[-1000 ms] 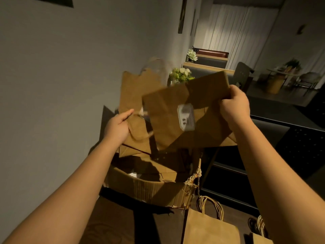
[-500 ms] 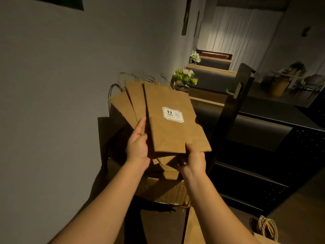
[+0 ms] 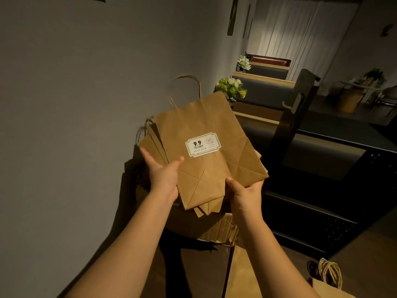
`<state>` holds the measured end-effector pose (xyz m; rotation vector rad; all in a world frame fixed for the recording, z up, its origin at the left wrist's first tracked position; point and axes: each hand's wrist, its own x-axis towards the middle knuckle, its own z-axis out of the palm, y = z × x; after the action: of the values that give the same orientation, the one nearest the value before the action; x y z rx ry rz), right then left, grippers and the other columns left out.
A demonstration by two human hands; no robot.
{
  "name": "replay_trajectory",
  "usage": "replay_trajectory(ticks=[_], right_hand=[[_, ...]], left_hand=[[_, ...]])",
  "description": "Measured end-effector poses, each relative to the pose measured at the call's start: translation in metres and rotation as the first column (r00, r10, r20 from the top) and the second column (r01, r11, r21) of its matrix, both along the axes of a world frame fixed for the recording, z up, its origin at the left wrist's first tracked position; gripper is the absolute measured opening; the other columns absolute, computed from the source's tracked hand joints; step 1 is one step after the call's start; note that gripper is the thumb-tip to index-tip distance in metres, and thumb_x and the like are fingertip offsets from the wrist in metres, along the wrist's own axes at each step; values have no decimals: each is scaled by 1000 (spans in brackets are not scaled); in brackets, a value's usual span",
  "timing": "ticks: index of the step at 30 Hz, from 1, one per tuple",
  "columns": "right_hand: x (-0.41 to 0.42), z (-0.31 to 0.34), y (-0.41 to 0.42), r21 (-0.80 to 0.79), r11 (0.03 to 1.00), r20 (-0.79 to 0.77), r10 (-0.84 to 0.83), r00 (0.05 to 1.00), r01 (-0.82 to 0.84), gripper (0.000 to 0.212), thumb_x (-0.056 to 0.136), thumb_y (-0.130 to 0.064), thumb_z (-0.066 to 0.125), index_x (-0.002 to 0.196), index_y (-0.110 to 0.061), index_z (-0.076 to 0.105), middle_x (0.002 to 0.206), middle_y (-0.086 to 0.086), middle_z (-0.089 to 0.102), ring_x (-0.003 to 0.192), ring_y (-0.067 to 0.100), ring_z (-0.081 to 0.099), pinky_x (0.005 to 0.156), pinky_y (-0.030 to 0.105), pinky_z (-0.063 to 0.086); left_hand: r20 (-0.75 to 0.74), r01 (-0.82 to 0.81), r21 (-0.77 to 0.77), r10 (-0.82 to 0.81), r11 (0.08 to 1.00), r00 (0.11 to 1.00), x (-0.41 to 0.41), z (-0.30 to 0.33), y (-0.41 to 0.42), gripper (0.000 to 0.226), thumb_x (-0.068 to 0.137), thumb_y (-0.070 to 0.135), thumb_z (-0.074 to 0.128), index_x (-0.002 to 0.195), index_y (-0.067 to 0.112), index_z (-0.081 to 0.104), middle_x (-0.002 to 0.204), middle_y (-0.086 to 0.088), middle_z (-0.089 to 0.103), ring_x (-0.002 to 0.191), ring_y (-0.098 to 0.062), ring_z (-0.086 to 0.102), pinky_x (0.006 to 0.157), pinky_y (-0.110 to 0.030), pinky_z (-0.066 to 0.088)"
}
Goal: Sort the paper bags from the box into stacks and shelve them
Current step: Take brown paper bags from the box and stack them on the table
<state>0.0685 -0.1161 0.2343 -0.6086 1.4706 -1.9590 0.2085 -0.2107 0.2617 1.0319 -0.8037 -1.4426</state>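
Left hand (image 3: pixel 161 176): holds the left side of the bags, thumb on top, fingers underneath.
Right hand (image 3: pixel 247 193): grips the bottom right corner of the bags, thumb on top.
Paper bags (image 3: pixel 206 155): flat brown bunch, fanned out, held up in the air above the box.
Sticker (image 3: pixel 203 144): white, on the top bag, reads 9.9.
Box (image 3: pixel 214 227): cardboard, right under the bags.
Flowers (image 3: pixel 231 87): green and white, behind the bags.
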Motion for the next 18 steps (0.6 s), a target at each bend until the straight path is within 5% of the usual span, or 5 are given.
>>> replay_trajectory(ticks=[4,8,13,18], right_hand=[[-28,14,12,-8,999,113,33,993,-33,77,76,-29,74,141,-35,34,128,0,46,109,27,57,89,47,53],[-51,29,19,217,936,-158,315,936,-278,65,68,-49,68,126,-24,56,125,4,61,107,26,63,79,40,56],[-40,29,12,103,952,-164,301,940,-287,42,71,-27,76,109,-25,61,103,-2,73,96,20,70,80,37,55],[-24,-3,26,96,955,-180,293,939,-280,38,81,-16,73,115,-26,58,106,-4,72,95,11,70,76,25,55]], left_hand=[[43,72,-182,-66,981,997,21,5,-2,107,86,-4,64,149,51,-2,161,2,16,142,-23,30,111,-56,34],[161,227,-281,-187,932,969,46,4,-8,107,86,-3,65,152,42,-5,160,2,20,141,-18,33,112,-48,34],[359,480,-295,-370,826,857,61,-10,7,79,85,-9,63,145,31,30,135,7,55,121,-10,57,102,-32,46],[553,550,-115,-407,827,727,77,-43,17,78,89,2,63,150,29,24,141,8,49,127,-8,50,111,-40,38]])
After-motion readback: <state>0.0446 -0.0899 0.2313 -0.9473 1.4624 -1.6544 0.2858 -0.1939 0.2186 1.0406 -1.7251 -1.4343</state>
